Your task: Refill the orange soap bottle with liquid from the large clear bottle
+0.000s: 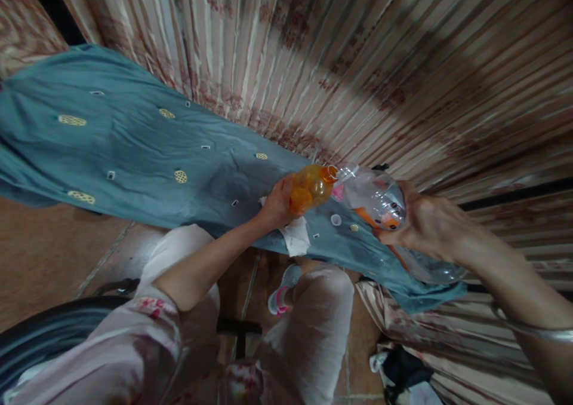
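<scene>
1. Head view, hands: the left hand (277,205) is clasped round one amber bottle (311,185); the right hand (421,223), apart from the left, is clasped round one clear bottle (373,193).
2. Position: both bottles are held over the cloth-covered desk (138,148), toward its right end, neck facing neck; whether the necks touch cannot be told.
3. Grip: each is held by its body, apparently to leave the necks free and aligned.
4. Near edge: one white paper (296,238) lies beside the left hand, perhaps for easy reach; one pale disc (335,220), possibly a cap, lies farther right.
5. Right end: clear plastic (434,269) shows past the right hand; whether it is a second clear bottle cannot be told.
</scene>
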`<control>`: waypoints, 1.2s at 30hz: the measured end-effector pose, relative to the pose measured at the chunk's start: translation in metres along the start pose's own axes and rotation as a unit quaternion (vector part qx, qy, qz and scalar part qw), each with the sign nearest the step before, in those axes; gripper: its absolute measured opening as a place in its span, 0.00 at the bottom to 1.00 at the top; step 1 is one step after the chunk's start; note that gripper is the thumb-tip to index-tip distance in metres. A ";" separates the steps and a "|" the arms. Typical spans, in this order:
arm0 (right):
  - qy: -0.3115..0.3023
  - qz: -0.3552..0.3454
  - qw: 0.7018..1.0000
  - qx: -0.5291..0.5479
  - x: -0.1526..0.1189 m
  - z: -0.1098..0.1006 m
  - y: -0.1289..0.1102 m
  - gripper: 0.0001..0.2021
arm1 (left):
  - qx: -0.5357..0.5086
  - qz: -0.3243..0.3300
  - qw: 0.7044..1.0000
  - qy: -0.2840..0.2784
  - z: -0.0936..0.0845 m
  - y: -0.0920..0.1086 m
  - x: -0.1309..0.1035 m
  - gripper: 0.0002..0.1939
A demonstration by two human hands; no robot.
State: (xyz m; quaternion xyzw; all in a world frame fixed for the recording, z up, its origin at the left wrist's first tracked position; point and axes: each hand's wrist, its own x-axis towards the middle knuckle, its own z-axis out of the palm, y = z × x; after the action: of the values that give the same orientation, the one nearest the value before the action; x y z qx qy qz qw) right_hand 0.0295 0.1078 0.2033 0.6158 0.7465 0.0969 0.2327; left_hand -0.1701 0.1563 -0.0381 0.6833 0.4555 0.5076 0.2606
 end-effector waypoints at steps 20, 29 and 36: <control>-0.006 0.006 1.000 0.000 -0.002 -0.005 -0.004 0.40 | -0.001 0.003 1.000 -0.002 0.001 -0.002 0.000 0.45; 0.003 0.003 1.000 0.000 -0.002 -0.004 -0.004 0.41 | 0.011 0.006 1.000 -0.001 -0.002 0.001 0.000 0.46; 0.007 -0.001 1.000 0.005 -0.001 -0.004 -0.003 0.39 | 0.007 0.008 1.000 -0.004 -0.001 -0.001 0.000 0.45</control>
State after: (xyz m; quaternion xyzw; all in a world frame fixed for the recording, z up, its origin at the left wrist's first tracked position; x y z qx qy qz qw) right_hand 0.0254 0.1065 0.2058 0.6156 0.7491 0.0969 0.2246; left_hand -0.1709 0.1564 -0.0387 0.6908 0.4526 0.5037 0.2534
